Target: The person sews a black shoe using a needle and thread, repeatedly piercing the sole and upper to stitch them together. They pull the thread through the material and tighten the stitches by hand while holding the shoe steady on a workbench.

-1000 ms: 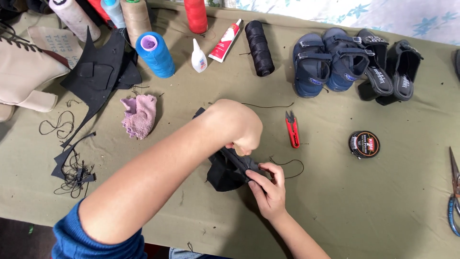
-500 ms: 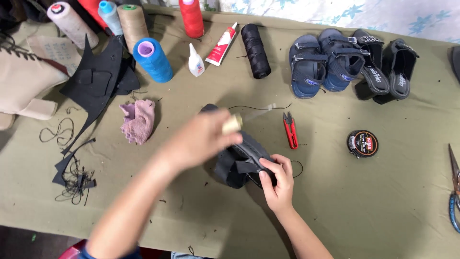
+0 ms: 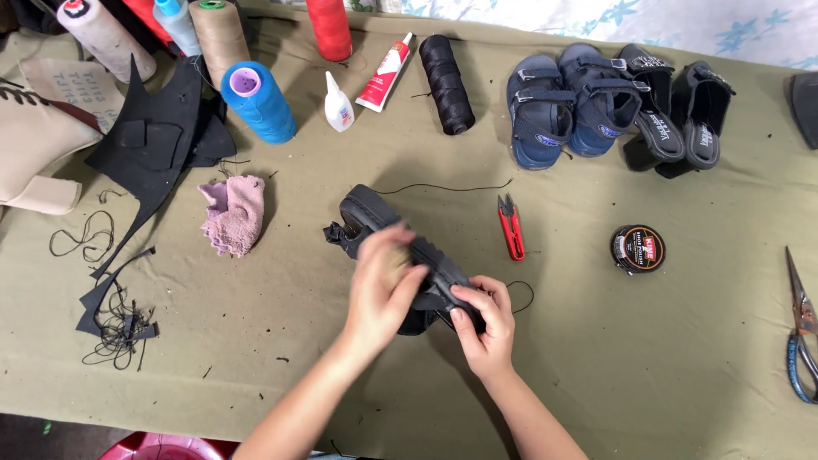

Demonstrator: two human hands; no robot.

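Observation:
A black sandal (image 3: 372, 212) lies on its side in the middle of the olive-covered table (image 3: 648, 375). My left hand (image 3: 382, 290) is over its middle, blurred, with the fingers curled around a small tan object that I cannot make out. At the sandal's near end, my right hand (image 3: 487, 322) pinches the strap. A thin black thread (image 3: 443, 187) trails from the sandal toward the right.
Red thread snips (image 3: 511, 228) and a round polish tin (image 3: 637, 249) lie to the right, with scissors (image 3: 801, 341) at the far right edge. A pink cloth (image 3: 232, 213) and black leather pieces (image 3: 162, 140) lie left. Thread cones (image 3: 258, 102), glue (image 3: 338, 102) and sandals (image 3: 562, 106) line the back.
My left hand has swept back and forth over the sandal and now sits lower on it. The sandal has turned slightly. My right hand keeps its hold.

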